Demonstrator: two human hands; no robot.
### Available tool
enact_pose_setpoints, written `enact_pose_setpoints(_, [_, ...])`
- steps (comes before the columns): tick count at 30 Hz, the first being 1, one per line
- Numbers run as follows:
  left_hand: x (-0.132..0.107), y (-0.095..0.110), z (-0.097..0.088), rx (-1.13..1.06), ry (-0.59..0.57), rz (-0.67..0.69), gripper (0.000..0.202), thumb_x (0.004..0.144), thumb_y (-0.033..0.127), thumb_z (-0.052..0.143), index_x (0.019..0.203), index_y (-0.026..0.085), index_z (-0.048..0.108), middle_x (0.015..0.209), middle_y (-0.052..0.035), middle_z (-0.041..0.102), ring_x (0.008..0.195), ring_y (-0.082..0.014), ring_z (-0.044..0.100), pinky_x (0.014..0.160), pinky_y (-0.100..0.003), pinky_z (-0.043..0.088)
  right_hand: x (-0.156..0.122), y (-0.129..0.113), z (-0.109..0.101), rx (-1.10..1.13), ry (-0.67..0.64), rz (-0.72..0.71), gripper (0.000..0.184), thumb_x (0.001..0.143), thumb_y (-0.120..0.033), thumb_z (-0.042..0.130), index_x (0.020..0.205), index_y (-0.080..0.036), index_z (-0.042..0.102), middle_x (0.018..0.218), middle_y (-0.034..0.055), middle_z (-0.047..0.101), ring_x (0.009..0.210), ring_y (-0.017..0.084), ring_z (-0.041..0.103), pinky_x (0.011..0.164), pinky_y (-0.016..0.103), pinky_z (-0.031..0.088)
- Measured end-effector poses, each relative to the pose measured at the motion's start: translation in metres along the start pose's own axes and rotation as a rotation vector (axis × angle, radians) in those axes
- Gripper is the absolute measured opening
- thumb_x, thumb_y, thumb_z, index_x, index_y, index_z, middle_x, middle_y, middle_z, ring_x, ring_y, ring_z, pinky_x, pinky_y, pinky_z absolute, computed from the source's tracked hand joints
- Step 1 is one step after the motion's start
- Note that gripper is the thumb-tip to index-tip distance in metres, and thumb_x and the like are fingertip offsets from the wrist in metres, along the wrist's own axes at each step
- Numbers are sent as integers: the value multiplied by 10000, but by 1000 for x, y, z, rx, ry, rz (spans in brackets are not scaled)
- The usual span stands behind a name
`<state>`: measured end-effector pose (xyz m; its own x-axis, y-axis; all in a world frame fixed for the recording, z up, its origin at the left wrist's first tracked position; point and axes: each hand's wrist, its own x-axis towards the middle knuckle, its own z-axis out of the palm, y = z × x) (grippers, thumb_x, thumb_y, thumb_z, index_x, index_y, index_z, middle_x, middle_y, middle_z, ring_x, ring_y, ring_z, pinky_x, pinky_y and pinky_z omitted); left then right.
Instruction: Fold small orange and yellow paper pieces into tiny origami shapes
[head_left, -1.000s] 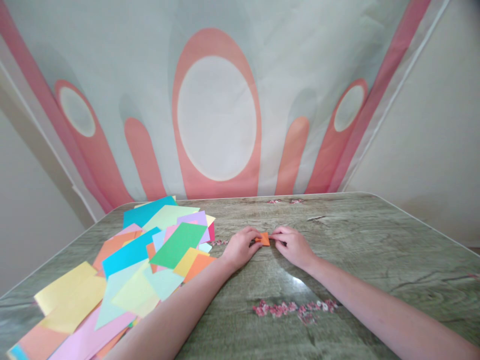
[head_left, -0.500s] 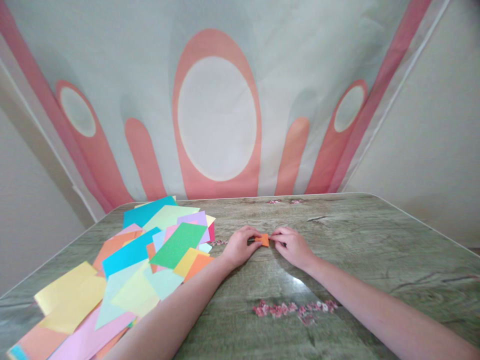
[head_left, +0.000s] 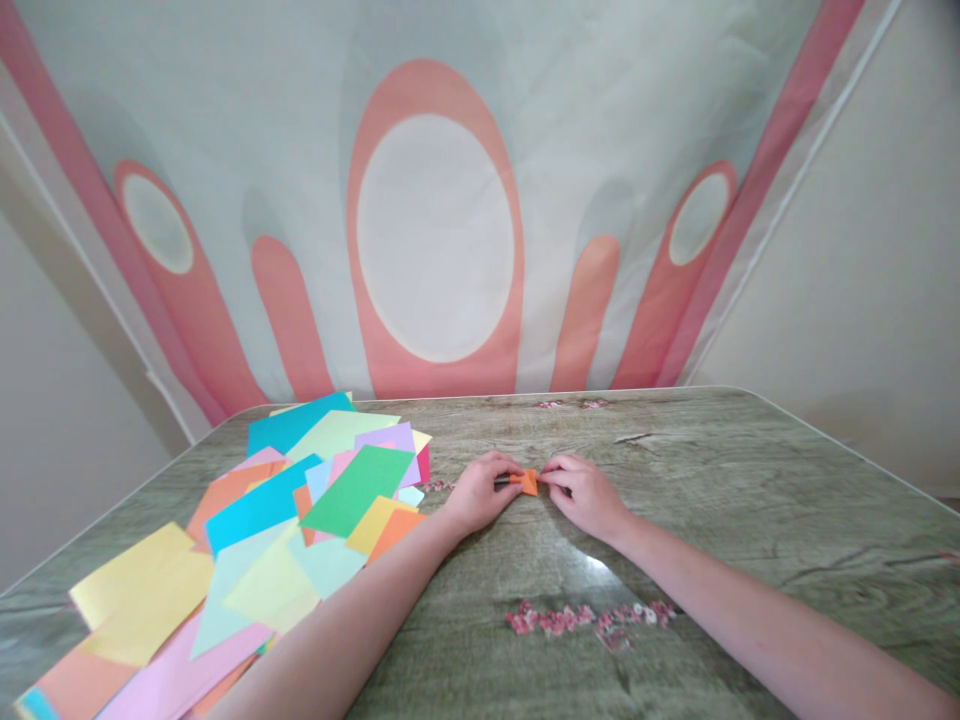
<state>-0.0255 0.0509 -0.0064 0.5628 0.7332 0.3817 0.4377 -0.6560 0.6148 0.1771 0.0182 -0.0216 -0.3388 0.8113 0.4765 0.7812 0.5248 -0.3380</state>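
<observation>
A small folded piece of orange paper [head_left: 529,483] lies between my two hands on the wood-patterned table. My left hand [head_left: 484,491] grips its left side, thumb in front and fingers behind. At the paper's right edge, the thumb and forefinger of my right hand [head_left: 583,492] are pinched together on it. My fingertips hide parts of the paper, so its full folded shape does not show.
Many loose coloured paper sheets, among them a green one [head_left: 358,490] and a yellow one [head_left: 142,595], overlap on the table's left. Behind the table [head_left: 750,480] hangs a pale backdrop [head_left: 435,230] with pink arches.
Both hands stay almost in place. The visible face of the orange paper looks slightly different, with a crease or flap showing near my right fingertips.
</observation>
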Motion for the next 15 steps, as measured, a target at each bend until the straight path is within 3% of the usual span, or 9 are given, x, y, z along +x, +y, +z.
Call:
enact_pose_setpoints(11, [0,4,-4,9,-35,29,202,776,218,567,967,193,626,953,-44,599,919,-158,540,857,-282,420,1,-1,-1,36,20,-128,284,743,-72,505,876,-235,695,1051,59,595,972,205,498,838,379,426])
enact_pose_setpoints(15, [0,9,-7,6,-63,50,237,773,257,578,999,193,608,952,-48,596,925,-167,535,853,-286,418,3,-4,-4,58,-1,-198,309,745,-53,490,905,-235,683,1024,50,628,969,202,494,839,385,429])
